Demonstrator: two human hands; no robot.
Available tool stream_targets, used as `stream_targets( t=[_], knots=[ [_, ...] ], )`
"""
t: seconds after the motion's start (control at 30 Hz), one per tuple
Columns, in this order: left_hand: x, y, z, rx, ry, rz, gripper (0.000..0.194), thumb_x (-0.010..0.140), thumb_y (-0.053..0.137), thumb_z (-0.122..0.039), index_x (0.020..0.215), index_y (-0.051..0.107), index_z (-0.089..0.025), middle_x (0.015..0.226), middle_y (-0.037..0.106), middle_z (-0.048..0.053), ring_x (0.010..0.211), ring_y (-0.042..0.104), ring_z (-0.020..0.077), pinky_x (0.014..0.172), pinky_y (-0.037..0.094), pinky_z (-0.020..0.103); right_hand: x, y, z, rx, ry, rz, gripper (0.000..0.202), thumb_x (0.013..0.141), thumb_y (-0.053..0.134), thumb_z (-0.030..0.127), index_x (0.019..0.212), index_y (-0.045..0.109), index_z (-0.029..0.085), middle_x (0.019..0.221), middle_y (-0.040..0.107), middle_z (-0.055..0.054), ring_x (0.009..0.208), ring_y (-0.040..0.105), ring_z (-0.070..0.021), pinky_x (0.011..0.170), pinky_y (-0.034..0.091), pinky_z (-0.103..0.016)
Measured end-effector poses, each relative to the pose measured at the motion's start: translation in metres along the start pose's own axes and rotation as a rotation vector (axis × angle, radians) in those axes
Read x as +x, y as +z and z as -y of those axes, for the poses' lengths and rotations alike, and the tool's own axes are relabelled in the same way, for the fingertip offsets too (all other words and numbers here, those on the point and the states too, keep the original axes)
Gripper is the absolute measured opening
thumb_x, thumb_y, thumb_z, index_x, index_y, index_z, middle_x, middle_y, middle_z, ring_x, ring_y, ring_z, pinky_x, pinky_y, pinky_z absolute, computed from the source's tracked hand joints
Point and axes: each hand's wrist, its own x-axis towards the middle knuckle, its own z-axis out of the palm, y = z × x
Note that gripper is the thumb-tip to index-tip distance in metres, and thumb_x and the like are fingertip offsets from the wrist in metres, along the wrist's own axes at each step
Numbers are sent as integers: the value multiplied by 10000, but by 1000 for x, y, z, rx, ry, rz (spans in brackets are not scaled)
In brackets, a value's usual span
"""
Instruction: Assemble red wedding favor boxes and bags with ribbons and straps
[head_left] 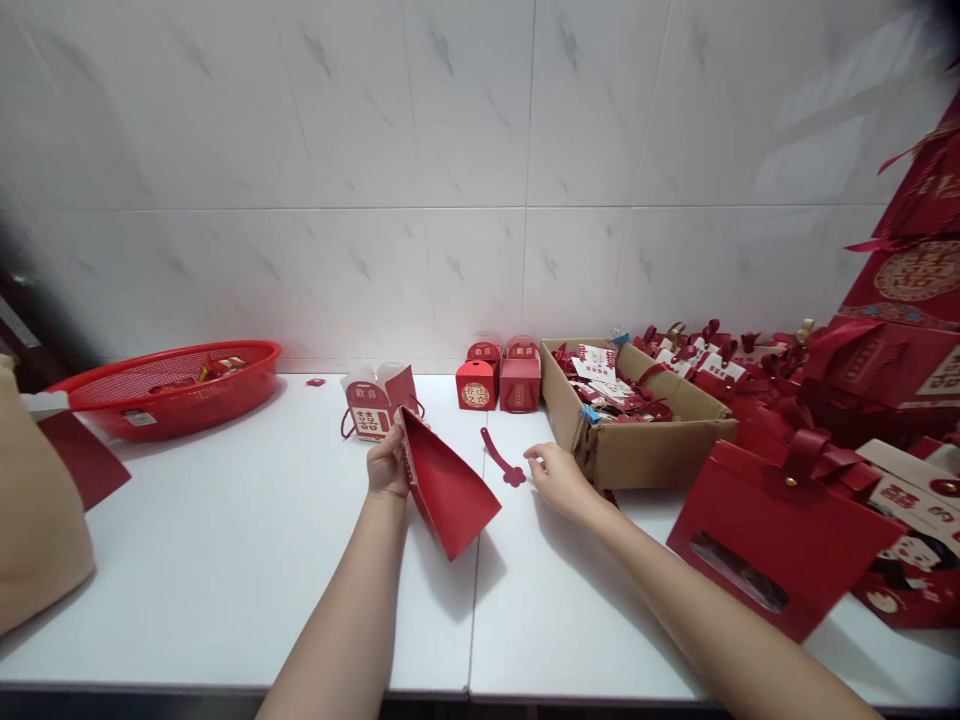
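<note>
Red folded card [454,485] is clamped in your left hand's [385,468] fingers; hold it lightly. Your right hand's [559,482] fingers, slightly apart, are beside the strap [493,453].

Bare L hand [388,462] & R hand [556,480] w/ slim, bare forearms [360,600].

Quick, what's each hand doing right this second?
Left hand: closed, gripping a red box by its edge.
Right hand: slightly open, looks empty, fingertips just beside the strap on the table.
</note>
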Motion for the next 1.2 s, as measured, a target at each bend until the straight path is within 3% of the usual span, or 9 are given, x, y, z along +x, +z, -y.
stream_targets(
  t=[0.1, 0.2, 0.37, 0.53, 0.7, 0.83, 0.93, 1.0, 1.2],
  knots=[
    [1, 1, 6, -49, -48, -4, 223, 689, 729, -312, 832, 623, -177, 680, 662, 6, 645, 656, 160, 683, 552, 284, 15, 7, 4, -113, 79, 97, 90, 765, 559, 120, 684, 600, 122, 910, 597, -138, 786, 582, -199, 688, 418, -265],
    [0, 3, 7, -66, -112, -2, 230, 673, 740, -261, 850, 629, -165, 714, 685, 17, 653, 669, 169, 664, 557, 275, 25, 14, 6, -172, 144, 169, 120, 676, 679, 146, 612, 583, 117, 898, 579, -144, 686, 563, -187, 600, 384, -259],
    [-2, 9, 6, -67, -191, 6, 246, 620, 765, -196, 826, 634, -165, 718, 707, 8, 628, 680, 165, 602, 554, 234, 25, 25, -1, -125, 142, 156, 50, 703, 650, 138, 665, 620, 123, 930, 570, -127, 812, 567, -203, 675, 390, -257],
    [-2, 16, 3, -49, -240, 54, 294, 616, 762, -194, 861, 605, -153, 712, 697, 8, 620, 676, 160, 586, 543, 222, 16, 25, -3, 81, 131, 76, 62, 702, 615, 118, 671, 565, 139, 880, 606, -104, 862, 580, -201, 726, 421, -264],
    [-9, 38, 0, -2, -315, 179, 321, 590, 790, -199, 781, 534, -159, 667, 637, -12, 571, 632, 132, 543, 501, 206, 16, 4, 12, 480, 104, 55, 163, 790, 539, 320, 790, 514, 159, 779, 636, -61, 715, 635, -163, 661, 496, -280],
    [-20, 68, 1, 131, -410, 372, 314, 612, 793, -207, 738, 510, -152, 637, 587, -15, 540, 575, 106, 509, 447, 189, 8, -29, 34, 725, 10, -53, 343, 711, 642, 462, 834, 502, 175, 751, 632, -28, 742, 639, -158, 705, 522, -289],
    [-29, 87, 6, 285, -417, 499, 280, 665, 769, -219, 759, 514, -150, 682, 586, -8, 581, 561, 95, 537, 434, 183, -5, -51, 45, 828, -145, -147, 311, 698, 719, 390, 826, 524, 185, 741, 642, -13, 705, 632, -137, 657, 528, -252],
    [-33, 94, 9, 336, -400, 522, 268, 693, 753, -235, 768, 508, -155, 687, 579, -10, 597, 558, 96, 554, 434, 190, -14, -61, 46, 806, -254, -199, 247, 721, 727, 297, 865, 558, 189, 784, 665, -19, 745, 645, -137, 679, 539, -239],
    [-38, 101, 12, 365, -437, 568, 304, 662, 779, -278, 780, 529, -151, 756, 639, 36, 676, 598, 143, 598, 467, 230, -31, -66, 37, 681, -368, -173, 140, 805, 646, 215, 942, 668, 195, 862, 703, -41, 784, 675, -167, 725, 574, -282]
  ],
)
